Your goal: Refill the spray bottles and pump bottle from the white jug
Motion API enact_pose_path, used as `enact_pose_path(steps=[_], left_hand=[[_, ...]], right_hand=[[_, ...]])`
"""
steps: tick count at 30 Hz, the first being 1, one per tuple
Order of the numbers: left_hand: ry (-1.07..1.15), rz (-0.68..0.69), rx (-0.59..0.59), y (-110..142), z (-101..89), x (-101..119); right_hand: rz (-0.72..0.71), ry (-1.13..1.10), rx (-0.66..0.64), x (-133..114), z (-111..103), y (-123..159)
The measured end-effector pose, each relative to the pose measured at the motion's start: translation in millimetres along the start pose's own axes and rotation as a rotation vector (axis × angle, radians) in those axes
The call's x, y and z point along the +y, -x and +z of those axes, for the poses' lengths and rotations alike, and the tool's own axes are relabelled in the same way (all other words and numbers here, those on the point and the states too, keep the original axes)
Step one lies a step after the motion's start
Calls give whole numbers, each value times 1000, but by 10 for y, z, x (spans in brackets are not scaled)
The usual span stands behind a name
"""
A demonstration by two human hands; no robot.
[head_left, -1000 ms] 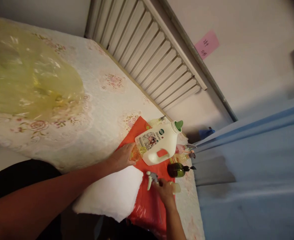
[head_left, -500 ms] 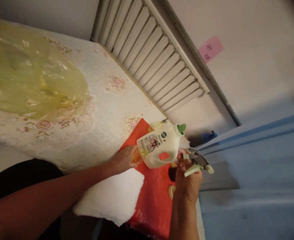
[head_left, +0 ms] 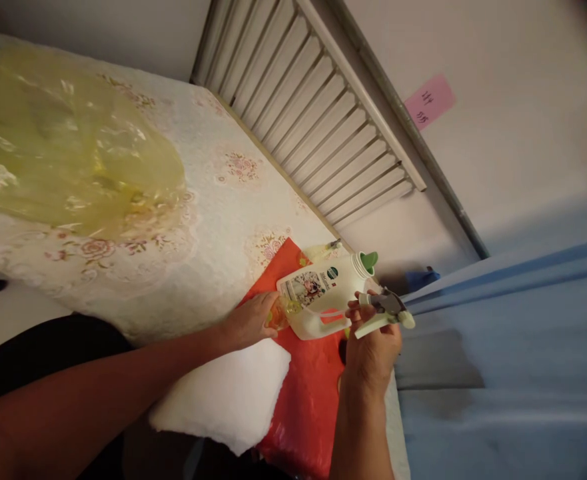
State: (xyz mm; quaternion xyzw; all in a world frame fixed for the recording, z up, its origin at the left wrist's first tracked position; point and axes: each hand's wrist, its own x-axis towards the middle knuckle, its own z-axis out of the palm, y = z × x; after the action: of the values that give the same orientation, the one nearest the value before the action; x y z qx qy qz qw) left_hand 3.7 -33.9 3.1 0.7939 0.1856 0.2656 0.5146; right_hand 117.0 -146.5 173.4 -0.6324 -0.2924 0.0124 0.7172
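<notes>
My left hand is closed round a small clear bottle; its neck points right and its base is hidden by my fingers. My right hand grips a trigger spray head in grey and pale green. A thin clear tube runs from the spray head toward the bottle's neck; whether its end is inside, I cannot tell. Just behind both hands a cream jug with a green spout and a printed label shows over a red sheet.
A white padded cloth lies by my left forearm. On the floral tablecloth rests a big yellow plastic bag. A metal rack borders the table's far side, and a blue curtain hangs at the right.
My right hand has moved slightly left with the spray head, which is now tilted differently. The tube now shows between the hands. My left hand still holds the bottle.
</notes>
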Motion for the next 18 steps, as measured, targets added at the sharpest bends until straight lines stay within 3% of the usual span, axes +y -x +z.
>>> enact_pose_path(steps=[7, 18], left_hand=[[-17, 18, 16, 4, 4, -12], [-17, 2, 23, -2, 53, -63]], right_hand=[[21, 8, -14, 22, 83, -4], [138, 325, -159, 694, 97, 192]])
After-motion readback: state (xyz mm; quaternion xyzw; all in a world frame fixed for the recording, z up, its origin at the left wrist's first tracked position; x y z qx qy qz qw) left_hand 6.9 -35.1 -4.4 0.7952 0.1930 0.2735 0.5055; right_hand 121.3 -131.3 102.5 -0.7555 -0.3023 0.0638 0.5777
